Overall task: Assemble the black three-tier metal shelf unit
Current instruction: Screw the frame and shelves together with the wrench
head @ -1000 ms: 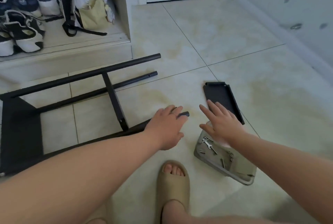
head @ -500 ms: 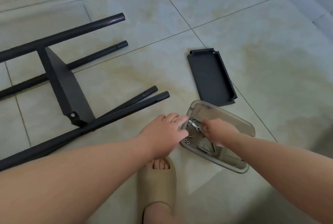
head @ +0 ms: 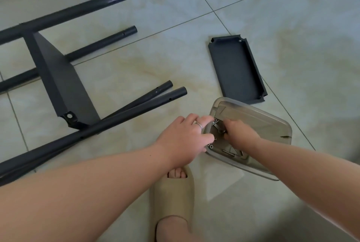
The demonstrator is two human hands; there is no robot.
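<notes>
The black shelf frame (head: 64, 86) lies on its side on the tiled floor at the left, four tube legs pointing right with one shelf panel fixed between them. A loose black shelf tray (head: 235, 69) lies flat at upper right. Below it sits a clear plastic container (head: 270, 123) holding screws and a small wrench. My left hand (head: 183, 138) grips the container's left rim, a ring on one finger. My right hand (head: 238, 133) reaches inside, fingers curled and pinching a small piece of hardware (head: 222, 131); which piece, I cannot tell.
My foot in a beige slide sandal (head: 171, 199) stands just below the hands. The nearest frame tube (head: 109, 126) runs diagonally right beside my left wrist. Open tile lies to the right and at the top.
The camera has dipped and moved closer. My left hand moved off the tube end to the container's rim, and my right hand went down into the container and closed on hardware.
</notes>
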